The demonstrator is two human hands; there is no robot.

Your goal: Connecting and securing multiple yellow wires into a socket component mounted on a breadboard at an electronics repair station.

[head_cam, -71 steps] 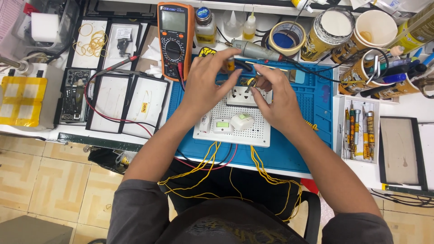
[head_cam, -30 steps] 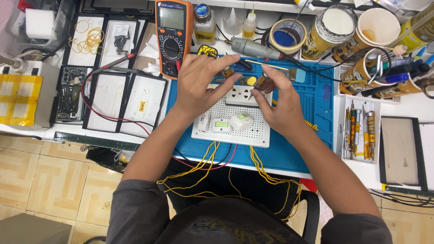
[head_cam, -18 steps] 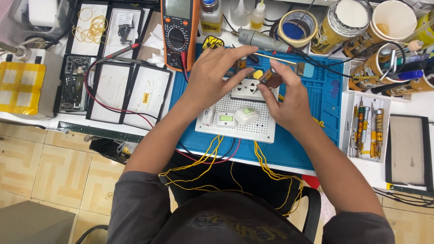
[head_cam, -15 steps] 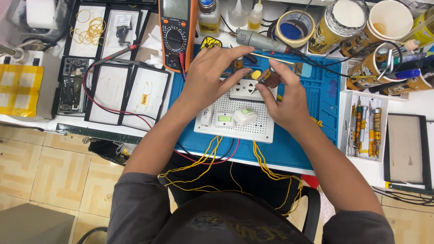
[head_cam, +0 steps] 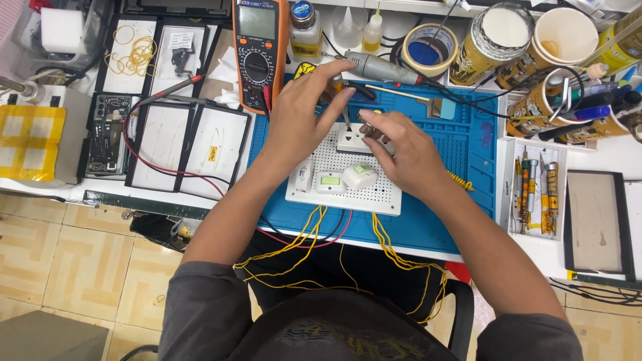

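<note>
Far left on our bench: a yellow pad, then black-framed trays with a red lead looping across them. The orange meter stands at the back edge, a small bottle just beside it.

Our left hand is over the top left of the white perforated board, fingers half curled, forefinger and thumb pinched on a thin probe that points down at the white socket. The socket sits at the board's top edge, between our two hands. Our right hand lies curled over the socket's right side, fingertips touching it; we can't tell if it grips anything, since its own knuckles cover that spot.

Two white switches sit lower on the board, clear of both hands. Yellow wires hang from the board's front edge over the blue mat.

Right of us: a tape roll, paper cups and a tray of screwdrivers.
</note>
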